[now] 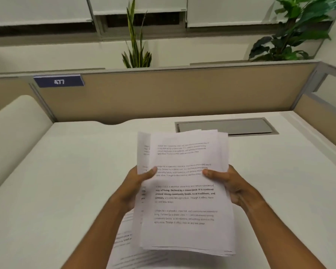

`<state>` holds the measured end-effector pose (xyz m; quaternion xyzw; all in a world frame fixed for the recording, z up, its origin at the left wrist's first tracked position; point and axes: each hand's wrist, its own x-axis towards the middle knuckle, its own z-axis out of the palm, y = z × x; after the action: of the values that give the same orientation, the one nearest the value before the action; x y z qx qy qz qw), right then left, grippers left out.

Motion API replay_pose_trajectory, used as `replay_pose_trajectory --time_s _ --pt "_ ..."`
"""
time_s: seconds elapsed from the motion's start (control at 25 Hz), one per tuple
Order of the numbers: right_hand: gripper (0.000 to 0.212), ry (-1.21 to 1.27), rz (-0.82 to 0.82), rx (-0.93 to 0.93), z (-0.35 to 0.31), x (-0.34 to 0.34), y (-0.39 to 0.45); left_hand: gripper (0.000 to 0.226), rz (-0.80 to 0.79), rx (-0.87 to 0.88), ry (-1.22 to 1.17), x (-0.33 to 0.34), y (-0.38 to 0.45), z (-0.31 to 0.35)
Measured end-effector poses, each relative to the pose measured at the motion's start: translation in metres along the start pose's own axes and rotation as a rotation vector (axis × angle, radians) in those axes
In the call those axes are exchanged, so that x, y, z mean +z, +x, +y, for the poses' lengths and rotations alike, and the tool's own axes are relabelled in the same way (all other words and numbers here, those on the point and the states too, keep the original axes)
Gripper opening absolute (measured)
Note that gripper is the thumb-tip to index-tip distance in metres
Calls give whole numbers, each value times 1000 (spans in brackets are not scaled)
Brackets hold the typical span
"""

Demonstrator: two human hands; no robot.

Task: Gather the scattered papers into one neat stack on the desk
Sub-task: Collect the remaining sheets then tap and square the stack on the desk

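Smooth white desk; thin rectangular printed papers between hands.

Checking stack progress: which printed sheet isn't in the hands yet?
The sheet lying on the desk beneath the left forearm; the others form the held stack.

Both forearms reaching forward, left hand and right hand raised level, thumbs on top, fingers curled closed in a grip.

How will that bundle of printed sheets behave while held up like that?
Probably floppy: the paper bundle is thin sheets, gripped at both sides by the left hand and right hand. Its edges are uneven, so sheets could slide apart. Likely light.
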<state>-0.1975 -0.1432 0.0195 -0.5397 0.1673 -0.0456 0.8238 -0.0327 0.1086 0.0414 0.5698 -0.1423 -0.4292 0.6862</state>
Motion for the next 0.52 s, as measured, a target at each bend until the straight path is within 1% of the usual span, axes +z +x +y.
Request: replay_pose_trajectory --time_s 0.08,0.16,0.24,0.28,0.4,0.52 --pt "50 15 -20 -23 -1 16 6 39 63 53 72 -9 -6 6" --pt "53 14 -41 -74 -8 29 14 41 66 117 41 -17 -14 16" --pt "52 -33 -52 -105 -13 46 21 45 76 176 66 -14 -18 24" --pt "50 -82 -41 -115 -13 56 24 45 106 199 104 -9 -18 25" --pt "42 -214 78 -201 -14 80 31 34 237 306 196 5 -20 32" --pt "34 -276 199 -370 -31 88 34 28 314 475 265 4 -20 52"
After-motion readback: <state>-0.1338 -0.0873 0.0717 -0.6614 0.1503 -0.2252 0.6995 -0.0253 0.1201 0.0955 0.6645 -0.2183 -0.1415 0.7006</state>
